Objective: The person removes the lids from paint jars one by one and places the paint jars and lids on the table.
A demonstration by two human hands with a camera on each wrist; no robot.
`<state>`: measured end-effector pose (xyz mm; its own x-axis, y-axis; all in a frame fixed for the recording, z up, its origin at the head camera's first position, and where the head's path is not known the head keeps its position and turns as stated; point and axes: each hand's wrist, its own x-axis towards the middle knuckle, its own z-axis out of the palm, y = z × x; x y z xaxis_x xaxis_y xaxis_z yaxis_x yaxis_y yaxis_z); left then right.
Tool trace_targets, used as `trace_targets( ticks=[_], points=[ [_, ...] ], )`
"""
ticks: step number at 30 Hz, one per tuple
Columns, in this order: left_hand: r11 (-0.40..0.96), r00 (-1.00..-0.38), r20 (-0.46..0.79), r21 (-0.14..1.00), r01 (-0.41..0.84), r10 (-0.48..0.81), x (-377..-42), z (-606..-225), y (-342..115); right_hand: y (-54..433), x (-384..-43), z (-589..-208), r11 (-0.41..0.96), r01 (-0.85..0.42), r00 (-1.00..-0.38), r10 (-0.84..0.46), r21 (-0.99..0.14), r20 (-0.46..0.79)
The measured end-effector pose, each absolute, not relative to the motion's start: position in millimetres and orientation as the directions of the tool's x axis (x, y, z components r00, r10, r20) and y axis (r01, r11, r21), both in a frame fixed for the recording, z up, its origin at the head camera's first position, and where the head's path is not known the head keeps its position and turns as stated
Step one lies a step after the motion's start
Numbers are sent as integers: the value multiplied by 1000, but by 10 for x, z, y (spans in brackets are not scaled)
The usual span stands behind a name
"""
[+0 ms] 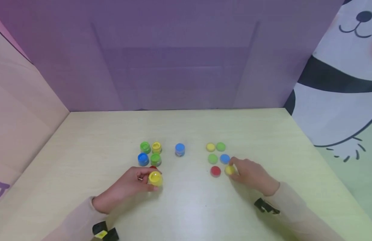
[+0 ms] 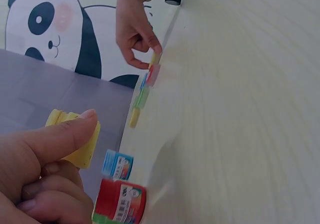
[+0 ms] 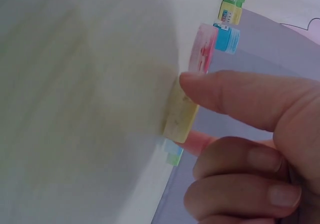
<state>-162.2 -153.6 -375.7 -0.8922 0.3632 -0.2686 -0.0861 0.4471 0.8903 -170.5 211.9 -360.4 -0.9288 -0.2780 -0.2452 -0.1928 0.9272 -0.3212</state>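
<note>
My left hand (image 1: 134,182) pinches a small yellow jar (image 1: 156,178) between thumb and fingers; it has no lid on in the head view. Just behind it, a red jar (image 2: 122,201) stands on the table, mostly hidden by the hand in the head view. On the right, my right hand (image 1: 252,174) holds a yellow lid (image 3: 181,112) by its edges between thumb and finger, close over the tabletop. Next to that lid lie a red lid (image 1: 215,171) and a blue lid (image 1: 224,158).
Beyond the left hand stand two green jars, one of them (image 1: 145,147) farther back, plus a yellow jar (image 1: 157,147) and a blue jar (image 1: 143,159). A blue-topped jar (image 1: 180,149) stands mid-table. Two green lids (image 1: 212,158) and another yellow lid (image 1: 210,147) lie right. A purple panel (image 1: 180,77) borders the table's back.
</note>
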Motion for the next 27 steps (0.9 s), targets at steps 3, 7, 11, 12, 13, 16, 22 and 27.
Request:
trace_targets(
  ticks=[3,7,11,12,13,16,22,27],
  points=[
    [434,-894,-267,896,-93,360,-1638,-3745,-1609,2113,-1703,-3605,927,-200,-930,-282,-317,-238],
    [443,-898,-274,891,-102,343,-1650,-3728,-1695,2104,-1701,-3596,928,-200,-929,-281,-315,-238],
    [451,-905,-283,885,-118,317,-1673,-3727,-1774,2079,-1712,-3586,932,-193,-934,-270,-306,-234],
    [447,-908,-283,886,-125,309,-1681,-3728,-1794,2067,-1714,-3581,931,-199,-935,-274,-306,-224],
    [439,-911,-282,889,-130,301,-1690,-3731,-1813,2054,-1715,-3579,927,-210,-936,-282,-310,-209],
    [431,-919,-278,892,-138,281,-1714,-3744,-1867,1991,-1718,-3567,908,-258,-935,-320,-329,-149],
    [441,-922,-310,879,-183,234,-1739,-3785,-1936,1818,-1773,-3578,865,-355,-916,-398,-354,-54],
    [449,-918,-351,861,-238,186,-1755,-3845,-1980,1666,-1881,-3597,848,-426,-892,-451,-317,-8]
  ],
)
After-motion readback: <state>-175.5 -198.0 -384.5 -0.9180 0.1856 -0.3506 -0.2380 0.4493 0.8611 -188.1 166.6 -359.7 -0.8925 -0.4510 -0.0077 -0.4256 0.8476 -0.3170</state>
